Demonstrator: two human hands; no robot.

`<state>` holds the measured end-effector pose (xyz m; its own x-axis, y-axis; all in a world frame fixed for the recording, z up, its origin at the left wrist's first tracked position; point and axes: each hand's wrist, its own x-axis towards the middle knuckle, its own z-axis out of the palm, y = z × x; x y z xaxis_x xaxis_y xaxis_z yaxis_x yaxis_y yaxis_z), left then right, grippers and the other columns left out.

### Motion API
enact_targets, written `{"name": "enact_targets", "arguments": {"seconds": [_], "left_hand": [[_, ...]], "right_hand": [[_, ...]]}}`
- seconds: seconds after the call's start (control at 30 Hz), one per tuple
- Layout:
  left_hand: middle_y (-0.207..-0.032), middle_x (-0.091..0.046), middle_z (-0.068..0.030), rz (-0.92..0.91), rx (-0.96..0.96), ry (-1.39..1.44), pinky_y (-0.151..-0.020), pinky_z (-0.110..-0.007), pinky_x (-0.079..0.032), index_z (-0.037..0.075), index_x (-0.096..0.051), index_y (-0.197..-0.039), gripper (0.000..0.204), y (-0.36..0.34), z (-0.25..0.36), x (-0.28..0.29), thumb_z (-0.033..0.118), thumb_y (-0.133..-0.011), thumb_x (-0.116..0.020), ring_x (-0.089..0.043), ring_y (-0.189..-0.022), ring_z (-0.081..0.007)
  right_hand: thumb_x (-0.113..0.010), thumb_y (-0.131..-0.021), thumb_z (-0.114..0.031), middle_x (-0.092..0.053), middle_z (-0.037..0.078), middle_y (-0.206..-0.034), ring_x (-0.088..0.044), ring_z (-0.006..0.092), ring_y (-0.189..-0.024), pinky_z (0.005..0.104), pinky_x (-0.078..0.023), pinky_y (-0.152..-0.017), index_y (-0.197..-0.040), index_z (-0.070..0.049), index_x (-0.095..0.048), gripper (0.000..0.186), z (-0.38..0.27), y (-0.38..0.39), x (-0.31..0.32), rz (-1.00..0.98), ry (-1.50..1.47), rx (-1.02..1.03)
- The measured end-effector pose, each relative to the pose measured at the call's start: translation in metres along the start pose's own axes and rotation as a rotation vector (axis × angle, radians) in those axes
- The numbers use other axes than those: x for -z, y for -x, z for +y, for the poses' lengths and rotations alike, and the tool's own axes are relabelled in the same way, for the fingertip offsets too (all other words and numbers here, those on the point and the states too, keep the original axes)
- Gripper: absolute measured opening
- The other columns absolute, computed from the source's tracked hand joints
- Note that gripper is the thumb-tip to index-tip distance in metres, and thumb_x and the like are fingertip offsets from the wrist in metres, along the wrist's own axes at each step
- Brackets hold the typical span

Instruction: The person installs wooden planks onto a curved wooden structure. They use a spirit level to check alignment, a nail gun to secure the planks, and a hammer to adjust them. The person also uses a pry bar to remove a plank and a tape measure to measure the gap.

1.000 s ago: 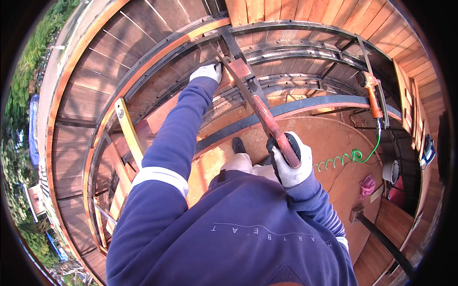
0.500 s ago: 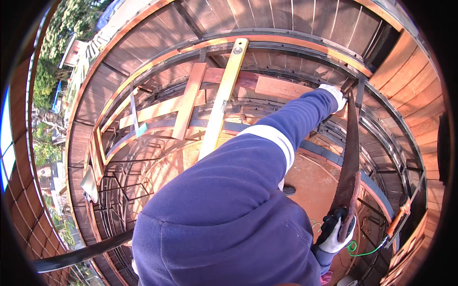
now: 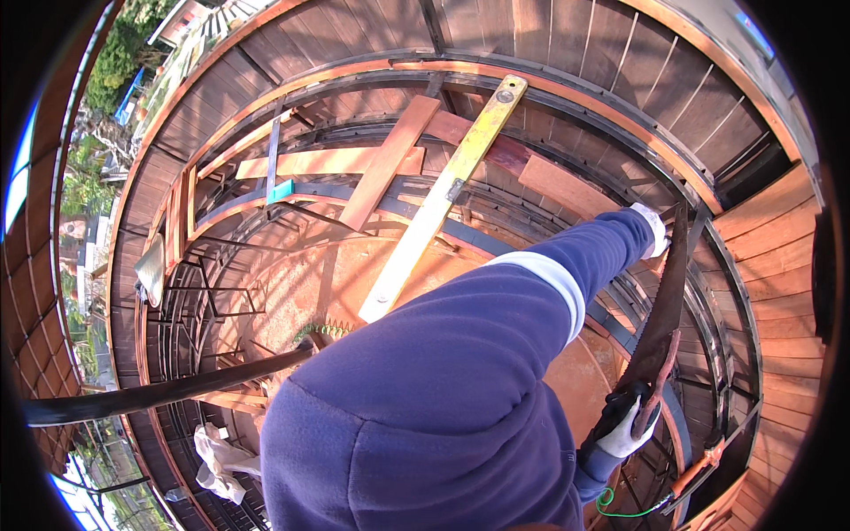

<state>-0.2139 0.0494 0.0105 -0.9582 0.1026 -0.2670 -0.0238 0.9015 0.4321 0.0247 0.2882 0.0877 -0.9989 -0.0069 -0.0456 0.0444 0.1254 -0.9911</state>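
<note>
My right hand (image 3: 627, 432), in a white and dark glove, is closed round the handle end of a handsaw (image 3: 660, 319). Its long dark blade points away from me, the toothed edge toward the left. A narrow reddish-brown wooden piece (image 3: 657, 385) runs beside the blade at that hand; whether it belongs to the saw I cannot tell. My left arm reaches across to the far right. The white-gloved left hand (image 3: 653, 228) is at the curved frame, close to the saw's tip and the end of a reddish board (image 3: 567, 184). Its fingers are mostly hidden.
A yellow spirit level (image 3: 456, 190) and a loose plank (image 3: 390, 164) lie across the curved frame. Several dark curved rails (image 3: 354, 84) ring the space. An orange-handled tool (image 3: 695, 469) with a green cord hangs at lower right. A dark bar (image 3: 168, 389) crosses lower left.
My view has shifted, so the level and planks appear farther right and a pale cloth shows at lower left. Both hands stay near the saw's two ends.
</note>
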Motion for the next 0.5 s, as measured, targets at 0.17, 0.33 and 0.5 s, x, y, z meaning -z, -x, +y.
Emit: {"name": "enact_targets", "arguments": {"seconds": [0.17, 0.33, 0.5], "left_hand": [[-0.124, -0.065, -0.0164, -0.019, -0.002, -0.04, -0.097, -0.044, -0.048, 0.008, -0.066, -0.122, 0.053, 0.0, 0.0, 0.008, 0.044, -0.099, -0.034, -0.063, -0.113, -0.0321], [-0.121, -0.065, -0.0185, 0.008, 0.054, -0.071, -0.098, -0.045, -0.046, 0.007, -0.069, -0.116, 0.055, -0.012, -0.011, -0.003, 0.044, -0.102, -0.031, -0.062, -0.112, -0.0349], [-0.119, -0.066, -0.019, -0.042, 0.055, -0.078, -0.097, -0.045, -0.047, 0.005, -0.069, -0.114, 0.057, -0.019, -0.004, -0.004, 0.044, -0.102, -0.031, -0.062, -0.11, -0.0362]], "right_hand": [[-0.06, -0.093, -0.018, -0.059, 0.006, -0.07, -0.055, 0.0108, -0.054, 0.0227, -0.041, -0.049, -0.105, 0.0, -0.058, 0.021, -0.031, 0.037, 0.01, 0.048, 0.048, -0.157], [-0.056, -0.091, -0.001, -0.062, 0.004, -0.077, -0.055, 0.0078, -0.059, 0.023, -0.045, -0.053, -0.109, 0.002, -0.057, 0.018, -0.044, 0.034, 0.002, 0.104, -0.034, -0.281], [-0.06, -0.09, -0.002, -0.061, 0.002, -0.075, -0.055, 0.0061, -0.061, 0.0224, -0.045, -0.056, -0.104, 0.002, -0.06, 0.014, -0.041, 0.018, 0.001, 0.089, 0.004, -0.263]]}}
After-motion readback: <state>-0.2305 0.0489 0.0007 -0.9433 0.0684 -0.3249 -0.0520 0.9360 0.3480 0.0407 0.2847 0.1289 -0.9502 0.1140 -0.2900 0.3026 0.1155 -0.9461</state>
